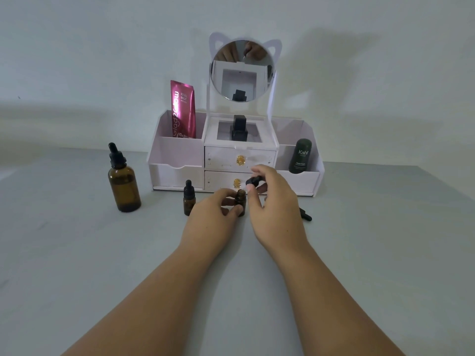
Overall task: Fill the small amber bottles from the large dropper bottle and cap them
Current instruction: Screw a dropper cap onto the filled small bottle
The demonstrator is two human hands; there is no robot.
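Observation:
My left hand (214, 210) grips a small amber bottle (240, 200) that stands uncapped on the grey table. My right hand (273, 201) pinches a black dropper cap (253, 181) just above and to the right of the bottle's mouth. A second small amber bottle (189, 199), capped with a black dropper, stands just left of my left hand. The large amber dropper bottle (123, 181) stands capped at the far left. Another black dropper cap (305, 215) lies on the table behind my right hand.
A white organiser (177, 160) with two drawers and a round cat-ear mirror (243, 70) stands right behind the bottles. It holds a pink tube (182, 109), a black bottle (239, 129) and a dark green Kahf bottle (300, 156). The wall is behind it.

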